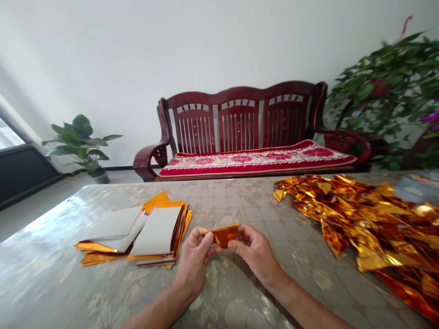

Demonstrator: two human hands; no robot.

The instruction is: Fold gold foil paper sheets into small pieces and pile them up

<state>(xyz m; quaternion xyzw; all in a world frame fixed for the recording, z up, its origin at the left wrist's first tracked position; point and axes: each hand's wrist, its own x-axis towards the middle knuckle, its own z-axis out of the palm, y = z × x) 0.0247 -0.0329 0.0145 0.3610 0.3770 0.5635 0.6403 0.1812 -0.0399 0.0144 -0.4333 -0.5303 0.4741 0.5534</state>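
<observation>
Between my two hands, above the table, is a small folded piece of orange-gold foil paper (224, 236). My left hand (196, 256) pinches its left end between thumb and fingers. At the other end, my right hand (255, 253) grips it the same way, thumb toward me. Left of my hands lies a stack of foil sheets (158, 230), some with the pale grey back facing up. A second loose pile of sheets (111, 224) sits beside it, its orange edges showing. To the right spreads a big heap of folded gold foil pieces (366, 219).
The table (240, 301) has a shiny patterned cover. Behind it stands a dark red wooden bench (236, 121) with a red floral cushion (257, 159). A clear plastic bag (416, 186) lies at the far right. Potted plants (82, 141) stand on both sides.
</observation>
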